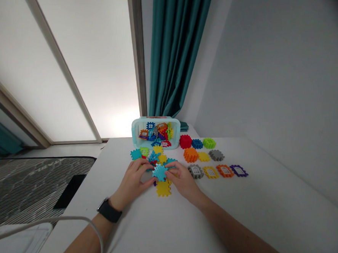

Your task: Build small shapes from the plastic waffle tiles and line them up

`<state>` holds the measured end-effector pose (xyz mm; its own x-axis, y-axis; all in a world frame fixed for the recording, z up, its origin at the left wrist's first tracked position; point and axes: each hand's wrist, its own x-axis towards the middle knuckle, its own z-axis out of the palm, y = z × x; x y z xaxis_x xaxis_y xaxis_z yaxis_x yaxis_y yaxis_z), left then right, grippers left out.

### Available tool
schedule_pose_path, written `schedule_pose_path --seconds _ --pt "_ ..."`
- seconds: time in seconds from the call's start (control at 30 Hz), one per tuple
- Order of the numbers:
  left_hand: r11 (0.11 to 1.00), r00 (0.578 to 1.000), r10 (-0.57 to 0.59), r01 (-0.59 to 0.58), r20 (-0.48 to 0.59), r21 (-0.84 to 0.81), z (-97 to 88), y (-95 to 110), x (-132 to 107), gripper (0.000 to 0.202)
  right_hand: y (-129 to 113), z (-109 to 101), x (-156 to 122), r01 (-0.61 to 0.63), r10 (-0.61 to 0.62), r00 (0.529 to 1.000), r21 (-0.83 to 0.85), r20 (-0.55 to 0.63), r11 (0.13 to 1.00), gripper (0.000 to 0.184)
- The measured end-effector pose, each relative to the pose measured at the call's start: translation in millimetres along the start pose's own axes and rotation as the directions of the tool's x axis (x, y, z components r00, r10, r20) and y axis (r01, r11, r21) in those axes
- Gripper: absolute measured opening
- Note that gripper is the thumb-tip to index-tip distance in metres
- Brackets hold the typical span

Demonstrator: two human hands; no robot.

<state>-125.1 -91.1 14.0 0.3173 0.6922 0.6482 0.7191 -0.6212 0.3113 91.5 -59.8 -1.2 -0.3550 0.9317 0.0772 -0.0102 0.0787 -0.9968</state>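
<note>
A light blue interlocking plastic tile (160, 173) with notched edges is held between my two hands above the white table. My left hand (134, 178) pinches its left side with thumb and fingers. On the opposite side, my right hand (183, 179) grips the edge the same way. A yellow notched tile (163, 189) lies just below it, nearer to me. Behind the held tile, loose tiles spread out, among them a teal one (135, 154), a lime green one (144, 151) and a yellow one (158, 149). My hands partly hide some pieces.
A pale turquoise bin (134, 134) with mixed pieces lies at the back. To the right are red (185, 141), orange (190, 155) and green (209, 142) stacks, and a row of window-like frames ending in a purple one (239, 170). A white cable (90, 223) crosses my left forearm.
</note>
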Motion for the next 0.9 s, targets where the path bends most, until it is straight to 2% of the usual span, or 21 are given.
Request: schedule_pose_path --seconds 0.23,0.47,0.57,0.63,0.73,0.8,0.9 --pt "0.999 1.000 -0.017 0.015 0.025 0.048 2.6 2 0 0.044 -1 7 -2 -0.005 0.007 0.999 0.039 -0.043 0.999 0.031" --pt "0.996 0.999 -0.049 0.050 -0.007 0.078 4.9 6 0 0.049 7 10 -3 0.008 -0.009 1.000 -0.073 -0.023 0.997 0.024" --pt "0.998 0.999 -0.052 0.052 -0.004 0.046 3.9 5 0 0.052 5 10 -5 0.079 -0.086 0.996 -0.192 -0.025 0.978 0.019" --pt "0.999 0.999 -0.051 0.051 0.010 0.017 2.3 3 0 0.055 3 7 -7 0.203 -0.224 0.974 -0.347 -0.022 0.916 0.018" --pt "0.999 0.999 -0.036 0.036 0.038 -0.009 -0.1 -1 -2 0.058 -2 1 -9 0.432 -0.448 0.888 -0.531 0.106 0.729 0.023" --pt "1.000 0.999 -0.014 0.014 0.047 -0.017 -0.7 -3 -3 0.060 -6 -2 -10 0.533 -0.518 0.829 -0.579 0.210 0.617 0.026" --pt "1.000 0.999 0.013 -0.011 0.051 -0.028 -0.3 -3 -5 0.062 -9 -5 -10 0.585 -0.547 0.788 -0.620 0.282 0.522 0.028"
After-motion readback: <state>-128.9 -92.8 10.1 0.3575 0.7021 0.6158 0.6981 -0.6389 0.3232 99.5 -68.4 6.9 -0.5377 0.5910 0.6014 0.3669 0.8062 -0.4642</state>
